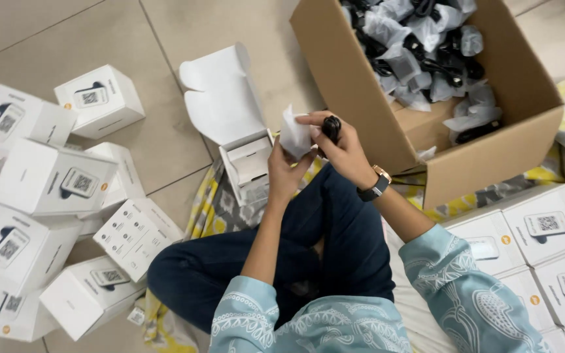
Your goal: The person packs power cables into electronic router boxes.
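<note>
Holding black adapter point(331, 127) in right grip point(342, 151) | left grip point(286, 171) pinching plastic bag point(293, 136)

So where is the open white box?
In the head view, the open white box sits on the floor just left of the left hand, near the big cardboard box.

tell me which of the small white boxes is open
The white box just beyond the left hand, its lid flap raised; all the others are shut.
</note>
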